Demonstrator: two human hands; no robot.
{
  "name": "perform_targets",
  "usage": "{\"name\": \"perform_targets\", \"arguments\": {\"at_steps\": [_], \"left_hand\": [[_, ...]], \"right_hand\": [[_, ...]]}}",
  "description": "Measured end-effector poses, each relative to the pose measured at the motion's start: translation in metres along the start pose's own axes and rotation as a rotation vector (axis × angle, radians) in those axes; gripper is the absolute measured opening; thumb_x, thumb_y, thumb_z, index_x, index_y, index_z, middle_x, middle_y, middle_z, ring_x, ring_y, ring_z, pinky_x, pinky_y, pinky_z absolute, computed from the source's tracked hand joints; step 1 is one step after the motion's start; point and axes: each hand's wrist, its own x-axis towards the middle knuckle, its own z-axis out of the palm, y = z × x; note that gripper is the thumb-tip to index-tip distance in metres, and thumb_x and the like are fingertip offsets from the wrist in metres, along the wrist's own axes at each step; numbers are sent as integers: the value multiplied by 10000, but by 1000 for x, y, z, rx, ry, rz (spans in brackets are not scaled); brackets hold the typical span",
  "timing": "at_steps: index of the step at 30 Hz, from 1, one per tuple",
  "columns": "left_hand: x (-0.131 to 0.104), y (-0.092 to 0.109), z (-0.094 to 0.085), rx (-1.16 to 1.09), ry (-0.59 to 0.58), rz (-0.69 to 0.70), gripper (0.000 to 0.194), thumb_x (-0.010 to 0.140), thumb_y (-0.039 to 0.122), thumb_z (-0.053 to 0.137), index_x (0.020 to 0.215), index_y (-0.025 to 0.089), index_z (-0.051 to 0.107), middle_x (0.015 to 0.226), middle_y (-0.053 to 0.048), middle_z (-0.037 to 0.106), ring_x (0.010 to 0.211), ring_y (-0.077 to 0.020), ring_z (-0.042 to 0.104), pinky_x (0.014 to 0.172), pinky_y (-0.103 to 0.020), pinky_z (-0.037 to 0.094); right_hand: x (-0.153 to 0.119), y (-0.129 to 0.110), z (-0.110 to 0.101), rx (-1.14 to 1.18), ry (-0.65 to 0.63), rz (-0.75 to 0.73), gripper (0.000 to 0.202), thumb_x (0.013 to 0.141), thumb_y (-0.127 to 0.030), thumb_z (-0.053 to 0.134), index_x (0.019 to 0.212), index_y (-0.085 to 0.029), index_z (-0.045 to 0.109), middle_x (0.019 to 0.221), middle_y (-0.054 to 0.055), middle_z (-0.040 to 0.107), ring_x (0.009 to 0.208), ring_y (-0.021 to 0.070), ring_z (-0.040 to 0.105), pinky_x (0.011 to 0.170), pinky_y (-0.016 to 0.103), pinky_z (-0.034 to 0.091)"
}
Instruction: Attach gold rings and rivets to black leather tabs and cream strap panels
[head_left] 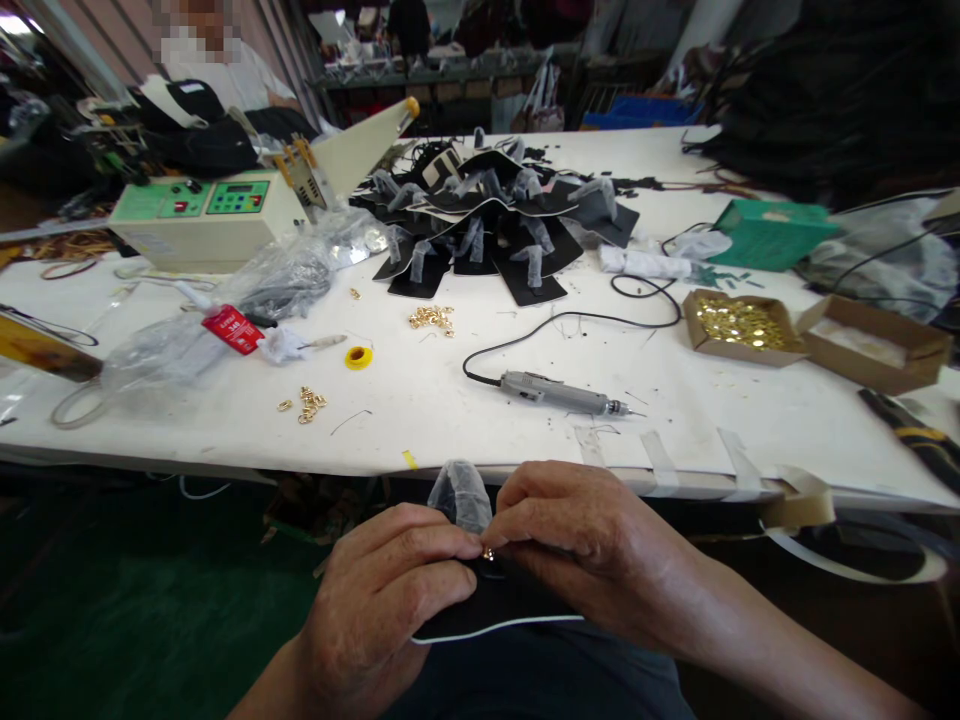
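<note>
On my lap, in front of the table edge, lies a black panel (pixel 517 602) with a pale edge. A handle wrapped in clear plastic (pixel 461 494) stands up from it. My left hand (pixel 401 585) grips the panel's left side, its fingers at the foot of the handle. The fingertips of my right hand (pixel 574 520) pinch a small gold metal fitting (pixel 488 553) at that same spot. Its exact shape is mostly hidden by the fingers. Both hands are closed and their fingertips nearly meet.
A grey electric screwdriver (pixel 559 392) with a black cord lies on the white table (pixel 420 420). Small gold rings (pixel 309 404), yellow tape (pixel 358 357) and a red glue bottle (pixel 232 328) sit left. Black panels (pixel 480 225) are piled behind. A cardboard box (pixel 742 325) holds gold pieces.
</note>
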Motion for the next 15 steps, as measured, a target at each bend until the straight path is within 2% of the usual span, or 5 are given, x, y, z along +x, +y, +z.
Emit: {"name": "perform_targets", "arguments": {"at_steps": [8, 13, 15], "left_hand": [[5, 3, -3, 31, 2, 2, 214, 902, 22, 650, 1067, 157, 673, 1041, -114, 814, 961, -192, 757, 846, -331, 651], [5, 4, -3, 42, 28, -6, 213, 897, 53, 694, 1073, 169, 664, 1039, -107, 818, 964, -197, 763, 830, -323, 653], [4, 4, -2, 38, 46, -7, 198, 895, 54, 700, 1058, 159, 662, 1030, -113, 814, 963, -198, 764, 830, -320, 650]], "right_hand": [[2, -4, 3, 82, 71, 31, 130, 1015, -171, 648, 1046, -229, 760, 942, 6, 717, 841, 112, 667, 761, 224, 491], [0, -12, -7, 170, 4, 84, 220, 971, -127, 647, 1107, -238, 780, 958, 25, 726, 845, 139, 680, 740, 240, 521], [-2, -12, -13, 193, -33, 107, 222, 932, -183, 712, 1136, -240, 778, 977, 31, 731, 852, 160, 685, 757, 260, 535]]}}
